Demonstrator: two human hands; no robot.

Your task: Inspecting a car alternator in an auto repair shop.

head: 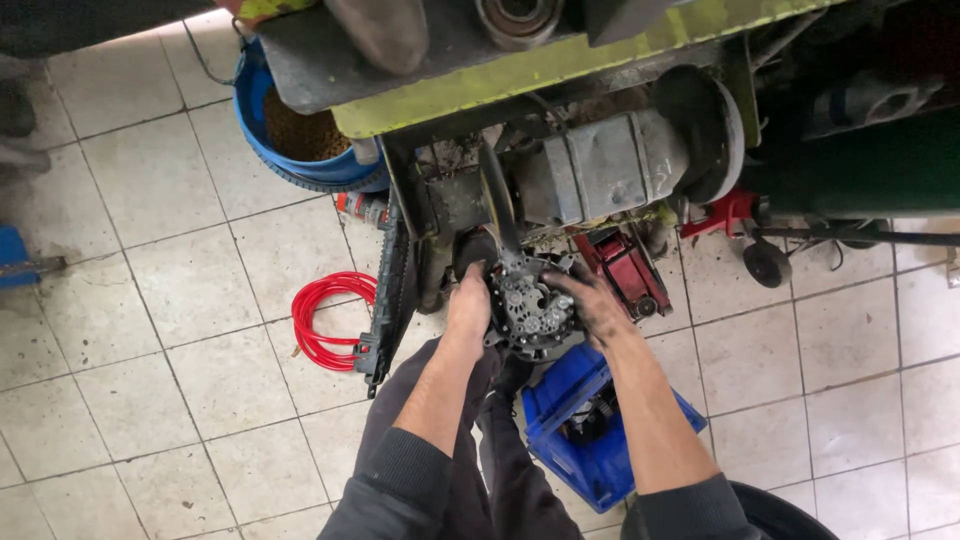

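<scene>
Both hands clamped on round metal alternator [528, 308], held below workbench [520, 70]: L hand [468, 308] grips left side, R hand [590, 300] right. Blue crate [600, 455] beneath, red hose [325, 315] coiled on floor.

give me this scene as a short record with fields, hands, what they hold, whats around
setting: tiled floor under a yellow-green bench edge
left hand: grips the left side of the round metal part
right hand: grimy, on the part's right side
part: dark, ribbed, held between both hands above the knees
below: blue plastic crate
left of hands: red coiled hose
upper left: blue bucket with brownish contents
right: red floor jack
</scene>
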